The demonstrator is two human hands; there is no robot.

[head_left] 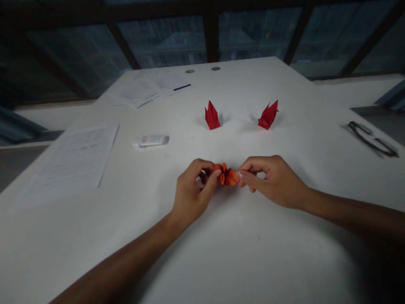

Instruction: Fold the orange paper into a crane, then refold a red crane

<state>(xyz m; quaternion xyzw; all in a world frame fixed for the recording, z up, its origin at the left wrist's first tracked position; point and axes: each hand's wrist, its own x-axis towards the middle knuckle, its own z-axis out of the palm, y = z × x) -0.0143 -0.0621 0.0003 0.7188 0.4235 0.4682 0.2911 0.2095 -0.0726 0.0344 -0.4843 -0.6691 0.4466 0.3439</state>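
Between my two hands is a small folded orange paper piece (228, 176), with several creased flaps standing out. My left hand (194, 185) pinches its left end between thumb and fingers. At its right end, my right hand (274, 179) grips an edge with thumb and forefinger. The fingertips cover both ends of the paper, so its full shape is hidden. Beyond my hands stand two red origami cranes, a left crane (211, 115) and a right crane (268, 115), apart from each other.
On the white table (253, 261), a white marker-like tube (150, 141) lies left of the cranes. Written sheets (76, 156) lie at the left, and more papers (148, 86) with a dark strip (182, 87) lie farther back. Eyeglasses (373, 138) rest near the right edge.
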